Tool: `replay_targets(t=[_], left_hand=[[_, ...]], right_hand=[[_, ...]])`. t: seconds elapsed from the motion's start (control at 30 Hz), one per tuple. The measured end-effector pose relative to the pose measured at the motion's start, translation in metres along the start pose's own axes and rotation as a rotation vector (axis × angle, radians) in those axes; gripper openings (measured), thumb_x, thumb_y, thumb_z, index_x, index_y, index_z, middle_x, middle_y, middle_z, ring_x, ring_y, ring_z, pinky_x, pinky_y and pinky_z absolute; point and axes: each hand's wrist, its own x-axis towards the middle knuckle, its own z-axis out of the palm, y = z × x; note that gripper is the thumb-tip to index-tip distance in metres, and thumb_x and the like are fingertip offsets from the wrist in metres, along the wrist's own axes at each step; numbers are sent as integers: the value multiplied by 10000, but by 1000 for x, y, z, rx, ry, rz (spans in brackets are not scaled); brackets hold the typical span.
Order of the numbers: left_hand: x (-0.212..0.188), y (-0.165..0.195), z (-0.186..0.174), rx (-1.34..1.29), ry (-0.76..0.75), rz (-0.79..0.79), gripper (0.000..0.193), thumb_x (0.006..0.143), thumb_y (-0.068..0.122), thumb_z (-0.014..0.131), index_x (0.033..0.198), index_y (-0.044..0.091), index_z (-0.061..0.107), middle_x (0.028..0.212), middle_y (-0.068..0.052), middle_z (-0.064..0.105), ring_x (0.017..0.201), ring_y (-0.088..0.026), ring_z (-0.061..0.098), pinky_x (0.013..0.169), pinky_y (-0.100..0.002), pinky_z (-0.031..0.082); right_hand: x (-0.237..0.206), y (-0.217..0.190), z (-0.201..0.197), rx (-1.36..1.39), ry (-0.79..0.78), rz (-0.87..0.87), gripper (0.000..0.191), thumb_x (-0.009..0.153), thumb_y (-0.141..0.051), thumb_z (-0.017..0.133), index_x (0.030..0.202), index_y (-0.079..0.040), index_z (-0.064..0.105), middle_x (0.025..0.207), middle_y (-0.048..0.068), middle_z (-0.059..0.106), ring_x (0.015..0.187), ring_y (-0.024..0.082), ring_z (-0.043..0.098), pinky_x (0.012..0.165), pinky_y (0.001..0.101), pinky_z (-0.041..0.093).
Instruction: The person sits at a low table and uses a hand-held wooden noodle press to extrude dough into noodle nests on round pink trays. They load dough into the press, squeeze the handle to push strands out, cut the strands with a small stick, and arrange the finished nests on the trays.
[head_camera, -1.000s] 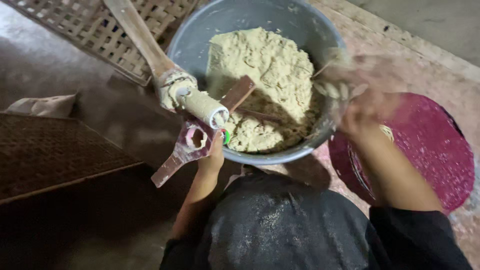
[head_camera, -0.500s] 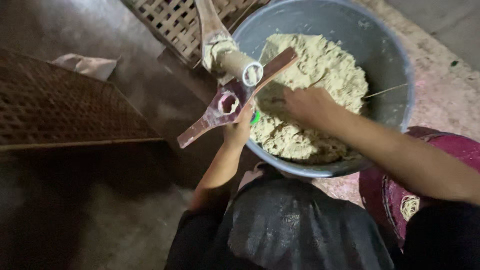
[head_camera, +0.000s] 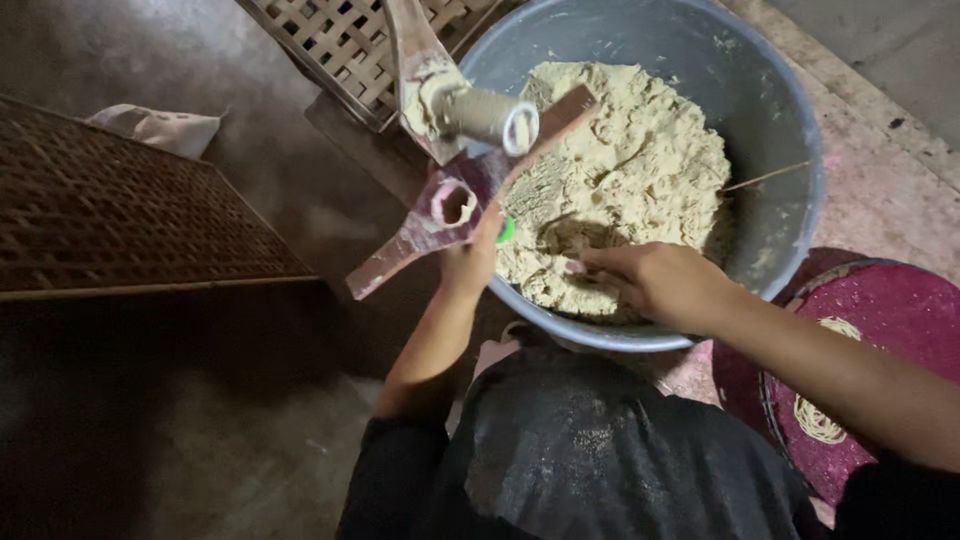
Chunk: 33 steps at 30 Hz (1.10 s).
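1. At the far left lies a woven brown mat (head_camera: 120, 220), with a pale cloth bundle (head_camera: 160, 128) at its far corner; a wooden lattice panel (head_camera: 340, 45) sits beyond them. None of these is touched.
2. The left hand (head_camera: 470, 262) is closed around the lower part of a reddish wooden press paddle (head_camera: 450, 205) with a round hole in it. It holds the paddle tilted over the rim of the basin, probably so the hole stays in line with the metal cylinder (head_camera: 485, 113) above it.
3. The big grey basin (head_camera: 790, 150) holds a heaped mound of pale, crumbly dough (head_camera: 630, 170), which fills most of it.
4. The right hand (head_camera: 655, 285) is down in the dough near the basin's near edge, fingers curled inward. It seems to be gathering a lump, but how much it grips cannot be told.
5. At the right a round maroon tray (head_camera: 890, 330) carries a small coil of thin noodle strands (head_camera: 820, 415), well apart from both hands.
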Motion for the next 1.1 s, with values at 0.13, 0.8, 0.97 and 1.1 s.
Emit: replay_targets(t=[0.13,0.8,0.97,1.1], left_hand=[[28,36,-30,341,-36,214,128,955,15,710,1066,16,645,1024,-76,659,927,-243,640,815,-428,531],[18,73,41,647,-592,376,613,780,199,785,1374,153,639,1500,-91,571,1294,-336,623,1054,-455,502],[31,61,22,608,-483,38,428,848,265,797,1253,154,718,1266,-57,726,1156,-248,732,1011,-407,575],[37,71,30,379,-285,301,461,871,217,797,1292,94,656,1320,-140,672,1220,-347,674,1088,-468,532]], right_hand=[[-35,-7,-44,127,1,100,438,878,-181,648,1300,-275,722,1158,3,781,698,222,792,719,375,639],[-44,-74,-84,-1045,253,-220,365,926,-205,573,1268,-91,628,953,98,717,697,176,714,479,292,566],[-93,-55,-101,-686,143,87,317,911,-256,637,1213,-161,641,988,16,703,776,158,723,596,332,593],[-74,-30,-77,11,620,-6,385,913,-41,672,1296,-74,652,1094,144,737,851,251,732,677,392,600]])
